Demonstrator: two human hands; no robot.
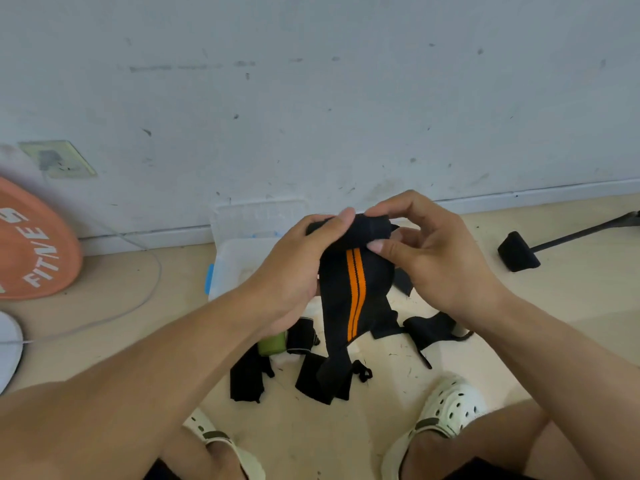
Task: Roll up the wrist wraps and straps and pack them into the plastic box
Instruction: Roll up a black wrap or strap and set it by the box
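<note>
Head view looks down at 2 bare hands raised over the floor [519,306], both working 1 black wrist wrap [356,296] with 2 orange stripes. Left hand [294,268] curls its fingers and thumb round the rolled top end of the wrap; right hand [426,251] pinches that same roll from the other side, thumb below. The wrap's loose tail hangs down to the floor. Behind the wrap stands the clear plastic box [232,261] with a blue latch, its lid leaning on the wall [311,81]. Below the wrap lie more black straps [247,375] and a green roll [272,342]. Far left of the box leans an orange weight plate [31,244].
</note>
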